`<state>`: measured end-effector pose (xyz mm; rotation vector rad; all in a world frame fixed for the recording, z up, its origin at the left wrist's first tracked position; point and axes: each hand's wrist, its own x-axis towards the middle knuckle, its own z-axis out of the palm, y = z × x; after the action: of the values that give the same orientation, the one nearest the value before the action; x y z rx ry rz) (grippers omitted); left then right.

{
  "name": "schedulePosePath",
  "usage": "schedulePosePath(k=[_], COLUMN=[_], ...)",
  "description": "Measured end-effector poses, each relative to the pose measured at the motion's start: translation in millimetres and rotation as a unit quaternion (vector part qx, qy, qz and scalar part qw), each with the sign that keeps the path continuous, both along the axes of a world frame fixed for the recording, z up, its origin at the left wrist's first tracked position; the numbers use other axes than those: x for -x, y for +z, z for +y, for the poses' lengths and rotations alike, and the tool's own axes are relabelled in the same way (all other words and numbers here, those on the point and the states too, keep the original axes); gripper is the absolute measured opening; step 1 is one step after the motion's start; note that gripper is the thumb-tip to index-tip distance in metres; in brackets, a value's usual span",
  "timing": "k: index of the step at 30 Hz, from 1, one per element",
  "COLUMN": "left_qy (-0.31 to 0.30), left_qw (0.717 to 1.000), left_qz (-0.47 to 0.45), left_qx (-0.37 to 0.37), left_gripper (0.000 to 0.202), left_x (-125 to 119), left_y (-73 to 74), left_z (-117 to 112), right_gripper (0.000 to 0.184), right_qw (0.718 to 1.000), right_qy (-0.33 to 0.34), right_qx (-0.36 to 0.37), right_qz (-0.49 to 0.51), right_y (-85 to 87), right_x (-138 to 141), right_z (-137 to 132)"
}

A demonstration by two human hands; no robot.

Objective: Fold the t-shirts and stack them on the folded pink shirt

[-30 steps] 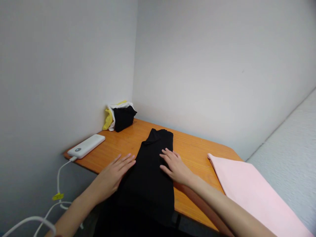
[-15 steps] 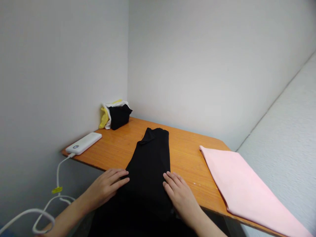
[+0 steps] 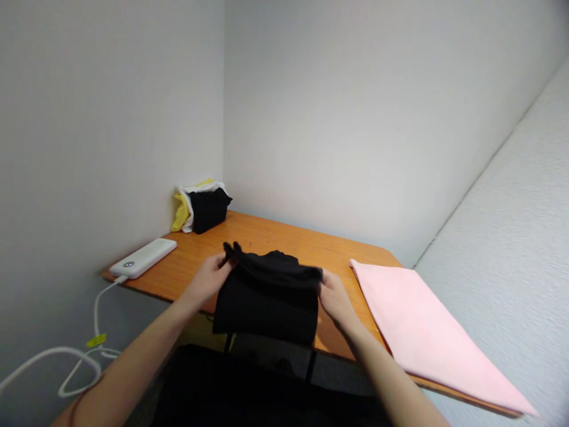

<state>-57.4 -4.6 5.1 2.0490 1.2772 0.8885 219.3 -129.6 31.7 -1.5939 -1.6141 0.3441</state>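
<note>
A black garment (image 3: 267,296) lies folded over on the near part of the orange wooden table (image 3: 275,240). My left hand (image 3: 208,277) pinches its upper left corner, fingers closed on the cloth. My right hand (image 3: 334,296) grips the fold's right end, fingers closed around the fabric. The folded top edge is lifted slightly off the table between both hands.
A flat pink folded cloth (image 3: 413,320) covers the table's right part. A white power bank (image 3: 143,258) with a cable (image 3: 95,320) lies at the left edge. A small pile of yellow, white and black clothes (image 3: 200,207) sits in the far corner against the walls.
The garment lay stretched out under my flat hands; both hands have now closed on it and folded its near part up and away from me, making it shorter.
</note>
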Motion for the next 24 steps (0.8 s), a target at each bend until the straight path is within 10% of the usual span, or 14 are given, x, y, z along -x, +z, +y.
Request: schedulePosePath(k=[5, 11, 18, 24], left_qy=[0.065, 0.003, -0.117, -0.105], left_qw=[0.986, 0.982, 0.970, 0.956], left_qz=[0.144, 0.153, -0.003, -0.135], left_qx=[0.057, 0.114, 0.214, 0.238], left_gripper=[0.063, 0.051, 0.044, 0.065], left_x=[-28.0, -32.0, -57.9, -125.6], left_y=[6.2, -20.5, -4.7, 30.7], left_z=[42.1, 27.7, -3.7, -30.9], right_gripper=[0.045, 0.056, 0.019, 0.038], right_qw=[0.944, 0.920, 0.979, 0.967], right_qy=[-0.201, -0.174, -0.117, -0.071], right_qx=[0.142, 0.193, 0.142, 0.057], right_qz=[-0.218, -0.295, -0.082, 0.239], right_y=[-12.5, -53.1, -49.8, -18.4], right_x=[-3.5, 15.8, -5.3, -74.7], right_z=[44.8, 26.2, 19.5, -7.7])
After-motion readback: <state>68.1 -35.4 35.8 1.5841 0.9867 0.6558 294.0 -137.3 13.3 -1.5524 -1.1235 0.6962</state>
